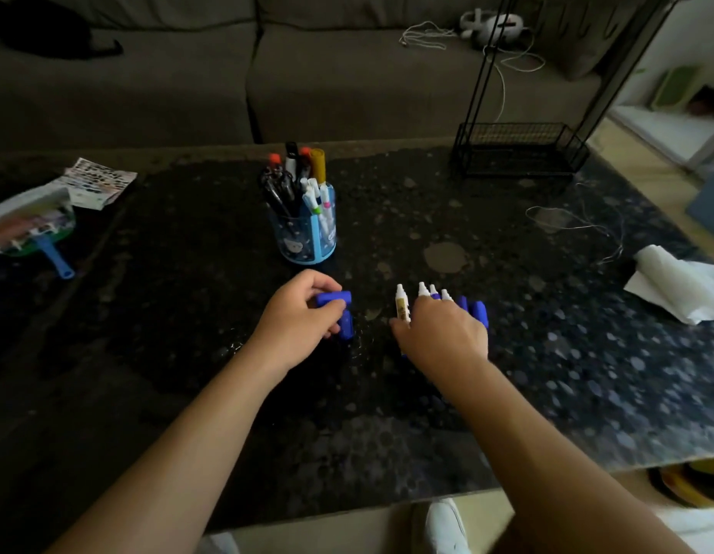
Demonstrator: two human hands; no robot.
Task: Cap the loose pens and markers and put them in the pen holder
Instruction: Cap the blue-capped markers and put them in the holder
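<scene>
A blue pen holder (pixel 307 233) stands mid-table, filled with several capped pens and markers. In front of it my left hand (pixel 299 313) pinches a blue cap (pixel 334 298); a second blue cap (pixel 346 325) lies under its fingers. To the right, my right hand (pixel 443 333) rests over a row of uncapped white-tipped markers (pixel 400 303), fingers curled onto them. More blue caps (pixel 478 311) lie just beyond its knuckles. The marker bodies are hidden under the hand.
The dark speckled table (pixel 547 373) carries a black wire rack (pixel 519 149) at the back right, a thin cord (pixel 579 225), crumpled white paper (pixel 678 285) at the right edge, and a marker pack with a blue tool (pixel 31 225) at the left. A sofa lies behind.
</scene>
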